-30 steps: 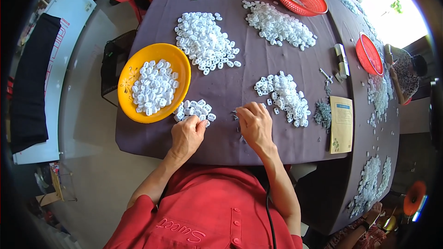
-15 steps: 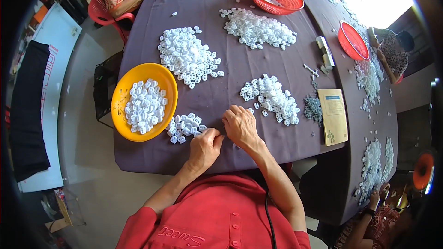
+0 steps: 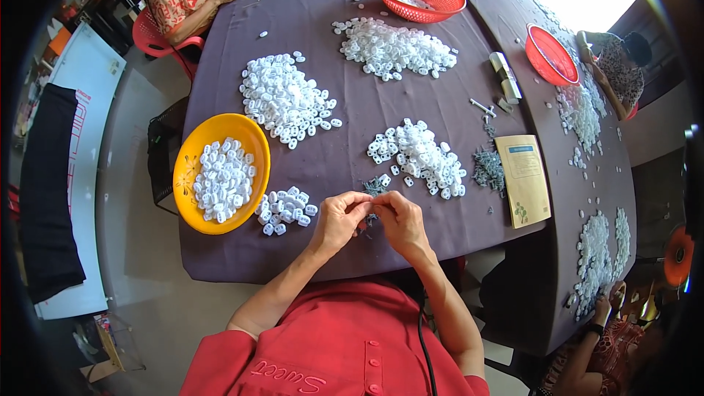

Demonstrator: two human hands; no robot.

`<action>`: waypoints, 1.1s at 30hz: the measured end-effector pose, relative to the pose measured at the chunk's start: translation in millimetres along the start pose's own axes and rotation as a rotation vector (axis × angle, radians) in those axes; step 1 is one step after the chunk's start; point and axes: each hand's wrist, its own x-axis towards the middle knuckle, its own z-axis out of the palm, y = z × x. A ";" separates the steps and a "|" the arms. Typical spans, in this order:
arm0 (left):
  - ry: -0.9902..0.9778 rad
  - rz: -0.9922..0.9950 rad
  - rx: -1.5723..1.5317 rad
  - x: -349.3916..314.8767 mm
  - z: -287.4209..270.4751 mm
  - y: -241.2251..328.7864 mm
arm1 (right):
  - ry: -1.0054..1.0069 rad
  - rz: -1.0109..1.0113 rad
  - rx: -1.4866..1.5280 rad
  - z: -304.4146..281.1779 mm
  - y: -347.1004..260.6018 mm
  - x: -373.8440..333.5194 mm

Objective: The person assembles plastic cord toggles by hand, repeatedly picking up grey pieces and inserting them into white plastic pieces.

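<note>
Table: long, under a dark purple cloth, running from 6 o'clock up to 12 o'clock.
Yellow bowl: at 9 o'clock of the hands, near the table's front edge, half full of white plastic pieces.
Big white heap: loose pieces at 11 o'clock of the hands, well apart from them.
Middle heap: at 1 o'clock of the hands, near.
Small pile: white pieces just beside the bowl, at 9 o'clock of the left hand.
Left hand: forearm comes up from 7 o'clock, wrist bent, fingers curled inward, fingertips pinched toward the other hand.
Right hand: forearm rises from 5 o'clock, knuckles up, thumb and fingers closed in a pinch, meeting the left hand's tips.
Small part: held between both hands' fingertips above the cloth near the front edge; too small to tell its shape.
Grey bits: tiny scatter at 12 o'clock, just beyond the fingers.
</note>
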 end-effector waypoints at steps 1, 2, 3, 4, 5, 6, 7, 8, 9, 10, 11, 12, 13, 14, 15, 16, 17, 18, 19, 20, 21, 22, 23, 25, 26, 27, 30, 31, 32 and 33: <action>-0.032 0.008 -0.032 2.7 2.5 -7.3 | 0.015 0.072 0.076 -2.4 1.6 -3.6; -0.035 0.010 -0.031 2.1 5.6 -7.1 | 0.033 0.145 0.152 -4.6 3.2 -6.8; -0.053 0.033 -0.015 1.3 8.9 -6.4 | 0.035 0.143 0.151 -6.2 4.3 -8.8; -0.069 0.057 0.002 0.7 12.2 -4.9 | 0.099 0.181 0.212 -7.5 5.0 -10.2; -0.064 0.073 0.040 -0.3 15.4 -1.8 | 0.160 0.218 0.273 -8.1 6.0 -11.5; -0.060 0.076 0.039 -0.2 16.8 0.0 | 0.157 0.215 0.274 -9.9 7.2 -13.2; -0.090 0.053 0.064 0.2 17.5 1.5 | 0.156 0.241 0.266 -12.3 8.6 -14.9; -0.120 0.031 0.089 0.7 18.5 3.7 | 0.155 0.267 0.257 -14.6 9.9 -16.5; -0.150 0.048 0.105 0.9 19.4 6.8 | 0.152 0.262 0.256 -15.4 11.7 -17.7; -0.145 0.052 0.104 2.5 18.9 8.0 | 0.147 0.272 0.283 -15.6 14.0 -18.8; -0.185 0.037 0.107 3.9 17.8 9.2 | 0.140 0.282 0.311 -15.9 15.2 -19.6; -0.226 0.023 0.110 4.6 17.1 9.8 | 0.134 0.277 0.312 -16.7 15.7 -20.2; -0.219 0.026 0.109 5.3 17.4 8.9 | 0.142 0.290 0.346 -17.7 16.1 -20.7; -0.238 -0.046 0.039 6.5 18.3 7.4 | 0.152 0.303 0.380 -17.9 15.9 -20.9; -0.256 -0.118 -0.032 7.2 19.4 7.1 | 0.148 0.300 0.381 -17.5 15.1 -21.1; -0.252 -0.117 -0.032 6.9 20.6 7.8 | 0.180 0.286 0.436 -17.0 14.1 -21.3; -0.223 -0.137 -0.015 6.6 22.7 7.8 | 0.215 0.273 0.491 -16.8 13.9 -21.6; -0.193 -0.158 0.002 6.1 25.4 7.5 | 0.214 0.272 0.492 -16.3 15.9 -21.7; -0.193 -0.158 0.003 7.3 30.4 0.0 | 0.259 0.254 0.500 -15.3 19.9 -21.8; -0.026 0.183 0.362 8.6 36.3 -6.1 | 0.302 0.236 0.508 -14.4 22.8 -21.7; 0.147 0.527 0.717 10.0 40.9 -11.1 | 0.301 0.236 0.509 -16.0 25.0 -22.3; 0.147 0.526 0.718 10.5 44.0 -15.9 | 0.323 0.214 0.348 -20.0 27.6 -23.4; 0.114 0.460 0.795 8.7 47.5 -8.7 | 0.345 0.191 0.185 -24.4 30.9 -24.5; 0.086 0.395 0.905 12.3 51.4 -8.5 | 0.354 0.143 0.066 -31.2 38.0 -25.1; 0.082 0.397 0.905 13.8 51.5 -6.6 | 0.359 0.094 -0.054 -33.5 39.8 -25.1; 0.072 0.408 0.904 15.4 50.4 -3.5 | 0.363 0.096 -0.055 -34.6 39.8 -24.6; 0.047 0.399 0.911 26.7 46.7 8.7 | 0.384 0.012 -0.153 -35.6 39.0 -21.8; 0.095 0.395 0.880 31.9 46.4 15.0 | 0.402 -0.037 -0.199 -35.0 39.1 -20.5; 0.150 0.391 0.850 37.9 44.9 20.6 | 0.416 -0.091 -0.244 -33.8 38.7 -19.1; 0.164 0.401 0.877 46.7 44.1 20.9 | 0.416 -0.092 -0.244 -32.8 39.0 -19.3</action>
